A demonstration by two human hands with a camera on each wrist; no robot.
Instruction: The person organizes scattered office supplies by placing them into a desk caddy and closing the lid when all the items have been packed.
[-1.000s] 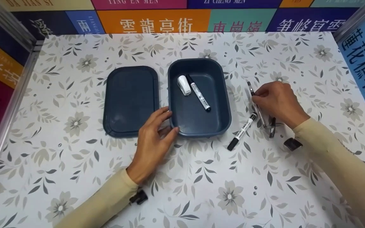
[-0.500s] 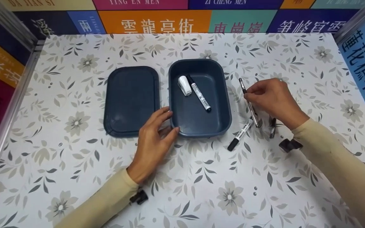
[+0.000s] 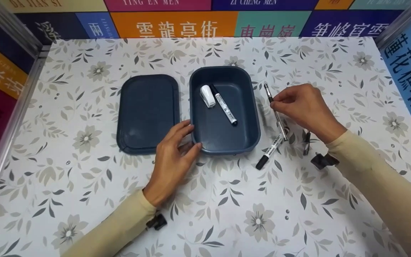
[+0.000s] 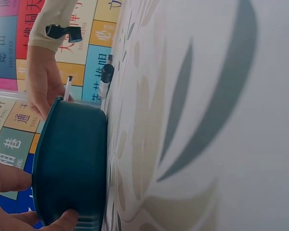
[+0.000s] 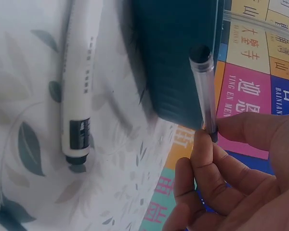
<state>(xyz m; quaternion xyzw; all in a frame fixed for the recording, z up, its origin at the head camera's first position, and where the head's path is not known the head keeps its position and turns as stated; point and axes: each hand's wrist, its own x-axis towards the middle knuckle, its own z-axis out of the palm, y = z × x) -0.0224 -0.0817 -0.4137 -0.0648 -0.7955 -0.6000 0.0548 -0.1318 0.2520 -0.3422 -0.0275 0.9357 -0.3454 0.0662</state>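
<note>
My right hand (image 3: pixel 305 109) pinches a clear pen (image 3: pixel 278 121) with a dark grip between thumb and fingertips, raised just right of the dark blue box (image 3: pixel 212 134). In the right wrist view, the black end of the pen (image 5: pixel 205 86) points up past the fingertips. My left hand (image 3: pixel 171 162) rests at the box's left side; in the left wrist view its thumb (image 4: pixel 65 220) lies against the outer wall and a finger touches the rim. Inside the open box lie a black-and-white marker (image 3: pixel 226 109) and a small white stapler-shaped thing (image 3: pixel 207 96).
Left of the box, the dark blue lid (image 3: pixel 148 114) lies flat on the floral tablecloth (image 3: pixel 209 200). A second marker (image 3: pixel 270 152) lies right of the box, with a small dark item (image 3: pixel 307 143) beyond it, under the right wrist. Printed panels (image 3: pixel 173 25) stand around the table.
My right hand has lifted the pen off the table and carried it left toward the box. My left hand has stayed at the box's side.
</note>
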